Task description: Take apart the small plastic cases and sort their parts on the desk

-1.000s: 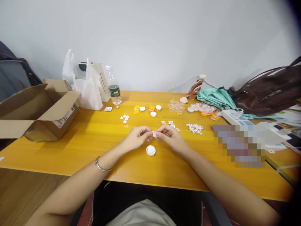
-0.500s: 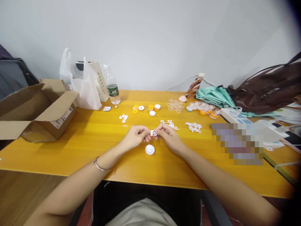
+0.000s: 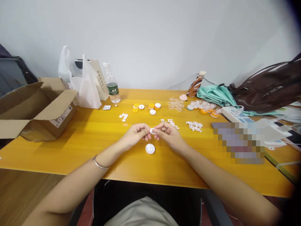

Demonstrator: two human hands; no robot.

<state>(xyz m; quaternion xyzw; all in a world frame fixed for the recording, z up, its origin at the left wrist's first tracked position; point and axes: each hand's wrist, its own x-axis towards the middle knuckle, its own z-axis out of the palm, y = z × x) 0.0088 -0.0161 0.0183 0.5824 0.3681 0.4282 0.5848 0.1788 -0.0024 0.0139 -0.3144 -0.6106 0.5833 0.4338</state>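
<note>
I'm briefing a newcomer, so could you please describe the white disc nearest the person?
On the yellow table, find the left hand and right hand, together pinching a white piece. The disc lies between them and the near edge. It sits alone, whereas the other discs lie grouped beyond the hands.

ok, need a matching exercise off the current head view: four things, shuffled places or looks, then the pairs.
Things
1. small white piece
2. round white disc
3. bottle
4. cardboard box

Places and looks
A. upright, with a green label and white cap
B. at the left, brown, flaps open
C. held between the fingertips of the left hand and the right hand
D. lying on the table, nearer the person than both hands

Pairs: 1-C, 2-D, 3-A, 4-B
</note>
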